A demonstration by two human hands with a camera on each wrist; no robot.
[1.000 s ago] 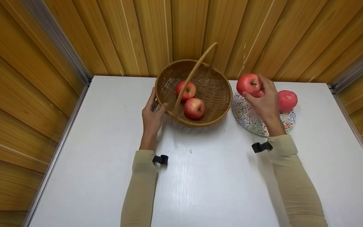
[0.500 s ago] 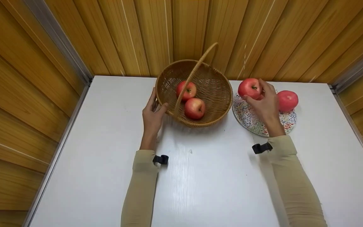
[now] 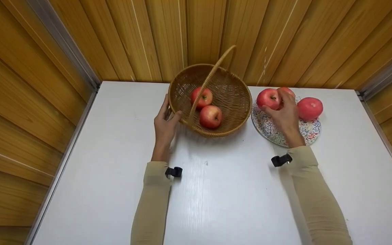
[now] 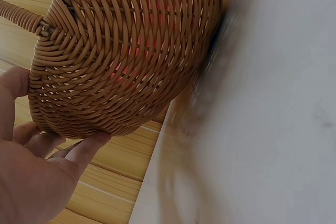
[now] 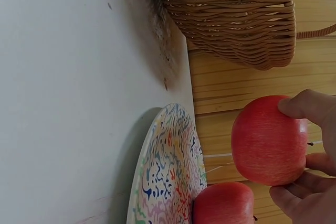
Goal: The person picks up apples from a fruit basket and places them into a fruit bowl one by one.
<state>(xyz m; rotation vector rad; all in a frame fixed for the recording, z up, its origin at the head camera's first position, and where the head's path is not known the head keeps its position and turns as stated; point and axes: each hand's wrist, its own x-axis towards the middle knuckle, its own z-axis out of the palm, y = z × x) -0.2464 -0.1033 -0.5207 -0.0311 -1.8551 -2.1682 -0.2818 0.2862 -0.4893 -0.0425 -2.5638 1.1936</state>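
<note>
My left hand (image 3: 165,127) holds the left side of a round wicker basket (image 3: 235,105), thumb over the rim and fingers on the outer wall. Inside lie two red apples, a rear apple (image 3: 205,98) and a front apple (image 3: 211,117). My right hand (image 3: 287,117) grips another red apple (image 3: 267,98) between thumb and fingers, over a speckled multicoloured plate (image 3: 271,131). On the plate sit a pinkish-red apple (image 3: 310,109) and one more apple (image 3: 287,90), partly behind my fingers. The right wrist view shows the gripped apple (image 5: 268,140) raised above the plate (image 5: 157,166).
The basket's arched handle (image 3: 218,64) rises over its opening. Everything stands on a white table (image 3: 216,197), near its back edge. A wooden plank wall (image 3: 202,30) stands right behind, with more planks at both sides.
My right hand has come down a little towards the plate with the apple, and another apple behind it now shows more. My left hand and the basket have stayed put.
</note>
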